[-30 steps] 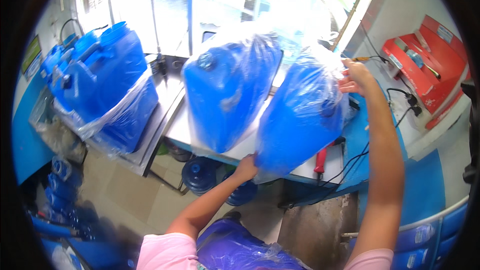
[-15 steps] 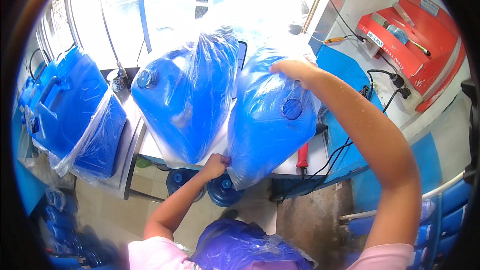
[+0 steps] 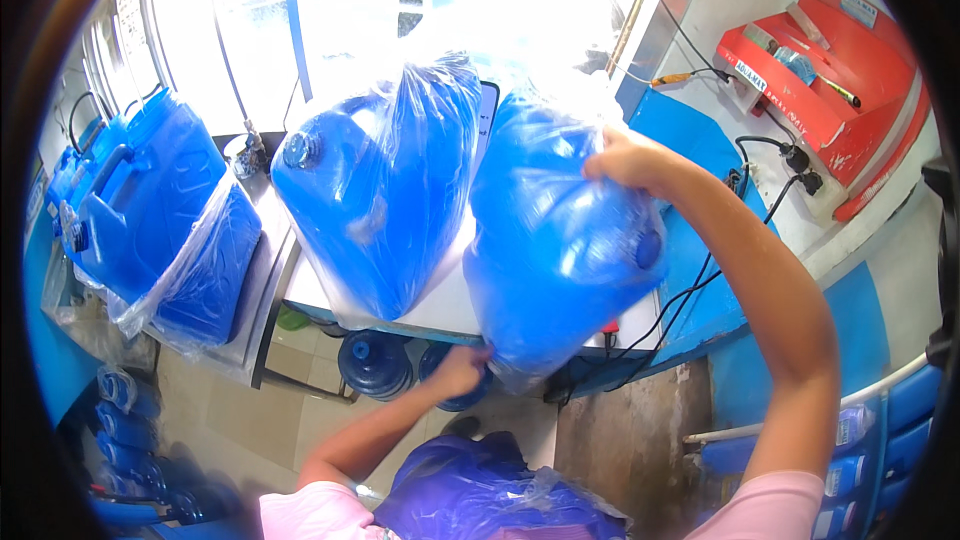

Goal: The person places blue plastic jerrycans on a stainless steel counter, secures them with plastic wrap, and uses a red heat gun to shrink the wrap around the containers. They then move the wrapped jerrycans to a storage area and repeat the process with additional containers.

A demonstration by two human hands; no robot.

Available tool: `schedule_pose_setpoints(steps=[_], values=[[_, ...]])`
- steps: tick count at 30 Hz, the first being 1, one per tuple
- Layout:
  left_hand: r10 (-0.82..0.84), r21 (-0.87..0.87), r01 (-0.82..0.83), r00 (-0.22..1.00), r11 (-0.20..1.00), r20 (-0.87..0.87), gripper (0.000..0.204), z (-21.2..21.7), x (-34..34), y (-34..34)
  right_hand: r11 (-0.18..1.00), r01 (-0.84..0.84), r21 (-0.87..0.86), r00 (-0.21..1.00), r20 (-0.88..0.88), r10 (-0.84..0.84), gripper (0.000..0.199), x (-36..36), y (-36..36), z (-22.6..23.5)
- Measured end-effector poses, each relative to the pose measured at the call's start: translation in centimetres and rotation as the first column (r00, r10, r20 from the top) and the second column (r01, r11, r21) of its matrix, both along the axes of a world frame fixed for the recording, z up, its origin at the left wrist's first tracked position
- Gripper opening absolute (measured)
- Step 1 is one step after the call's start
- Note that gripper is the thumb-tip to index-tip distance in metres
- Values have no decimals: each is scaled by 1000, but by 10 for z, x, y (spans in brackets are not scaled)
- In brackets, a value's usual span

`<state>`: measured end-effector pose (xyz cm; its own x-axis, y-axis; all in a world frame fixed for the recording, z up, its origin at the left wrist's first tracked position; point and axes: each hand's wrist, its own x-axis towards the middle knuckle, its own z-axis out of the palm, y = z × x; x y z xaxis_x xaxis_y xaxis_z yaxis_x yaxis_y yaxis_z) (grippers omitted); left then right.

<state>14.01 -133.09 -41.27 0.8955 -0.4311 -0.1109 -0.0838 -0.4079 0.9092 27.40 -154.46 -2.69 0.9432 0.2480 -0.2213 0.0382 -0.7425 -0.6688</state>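
**Both hands clamped on a bagged blue jug at the bench edge**

Left grip is closed on the lower corner of the bagged blue jug, pinching the clear plastic where it gathers beneath the container. Right grip is closed over the jug's upper edge, fingers curled onto the plastic, the forearm running down to the lower right of the view. Between the two hands the jug hangs tilted, its round cap side turned to the right, over the front edge of the white bench and partly out past it.

Going left to right: a stack of blue jugs with handles stands at the far left, one of them loosely wrapped in clear plastic and leaning on a metal rack. Next comes a second bagged jug, resting tilted on the bench, just beside the held one and touching or nearly touching it. Under the bench sit round blue water bottles on the tiled floor. Right of the held jug, black cables hang down a blue wall panel, and a red box sits on a ledge at the upper right. Another plastic-wrapped blue container lies close against the person at the bottom of the view.
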Motion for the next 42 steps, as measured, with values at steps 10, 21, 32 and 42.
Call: schedule_pose_setpoints(steps=[10, 21, 32, 42], values=[[-367, 1, 367, 930, 930, 24, 48, 34, -23, -33, 973, -40, -225, 999, -4, 40, 52, -41, -2, 27], [-113, 40, 195, 385, 980, 916, 61, 361, 78, 4, 950, 83, -302, 975, 220, -15, 36, -44, 2, 8], [-732, 627, 381, 305, 680, 609, 85, 391, 138, -59, 941, 22, -338, 963, 258, 71, 32, -65, 11, -8], [-797, 628, 497, 295, 599, 527, 77, 396, 76, -48, 945, -98, -312, 970, 181, 160, 31, -141, 19, -5]])
